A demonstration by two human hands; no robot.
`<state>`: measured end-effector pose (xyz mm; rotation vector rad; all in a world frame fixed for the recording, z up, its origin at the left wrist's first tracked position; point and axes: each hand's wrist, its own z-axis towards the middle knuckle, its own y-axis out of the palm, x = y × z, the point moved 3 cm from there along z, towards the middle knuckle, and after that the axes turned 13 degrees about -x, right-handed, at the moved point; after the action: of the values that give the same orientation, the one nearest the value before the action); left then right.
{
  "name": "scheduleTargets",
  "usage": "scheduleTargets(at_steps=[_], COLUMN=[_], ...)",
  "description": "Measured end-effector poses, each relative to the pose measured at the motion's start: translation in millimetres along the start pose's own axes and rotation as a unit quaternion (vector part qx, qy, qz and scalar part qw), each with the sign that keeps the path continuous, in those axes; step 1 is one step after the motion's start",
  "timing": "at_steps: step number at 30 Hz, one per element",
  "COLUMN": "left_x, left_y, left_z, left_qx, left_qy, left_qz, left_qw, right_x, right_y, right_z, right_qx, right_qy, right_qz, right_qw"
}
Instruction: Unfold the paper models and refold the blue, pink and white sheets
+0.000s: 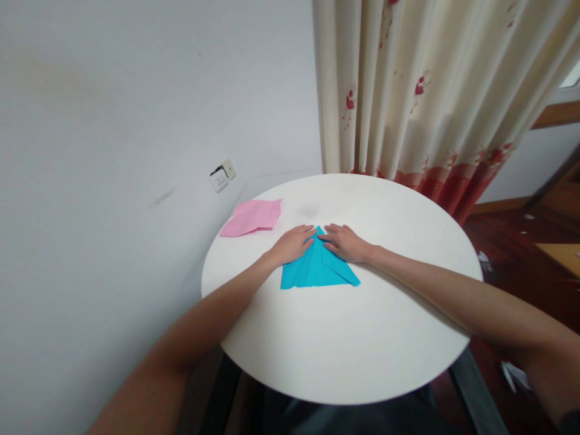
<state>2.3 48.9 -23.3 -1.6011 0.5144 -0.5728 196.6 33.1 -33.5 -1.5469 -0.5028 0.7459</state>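
A blue sheet of paper (312,272) lies on the round white table, with its peak pointing away from me and a folded flap along its right side. My left hand (295,243) rests on the paper's upper left edge, fingers stretched toward the peak. On the upper right slope lies my right hand (345,243), its fingers extended and touching the paper close to the peak. Both hands press from above and neither grips the sheet. Parts of the two slanting edges are hidden under the hands.
The round white table (344,344) stands against a white wall with a power socket (220,179). A creased pink sheet of paper (254,216) lies at the table's far left. Behind it hangs a cream curtain (385,109) with red flowers. White scraps (516,376) are on the dark floor.
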Motion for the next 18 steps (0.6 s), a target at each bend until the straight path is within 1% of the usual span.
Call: scheduleTargets(at_steps=[7,14,18], left_x=[-1.8,0.8,0.0], left_y=[2.8,4.4,4.9], left_z=[0.8,1.2,1.1], left_qx=[-0.004,-0.011,-0.016], left_qy=[0.031,0.026,0.035], left_qz=[0.014,0.053,0.055], left_qw=[0.999,0.998,0.998], right_x=[1.3,1.1,2.3], right_y=[1.5,0.9,2.4], right_z=[0.4,1.2,1.7], right_qx=[-0.006,-0.010,-0.009], right_qy=[0.005,0.012,0.012], right_qz=[0.004,0.002,0.002], right_qw=[1.000,1.000,1.000])
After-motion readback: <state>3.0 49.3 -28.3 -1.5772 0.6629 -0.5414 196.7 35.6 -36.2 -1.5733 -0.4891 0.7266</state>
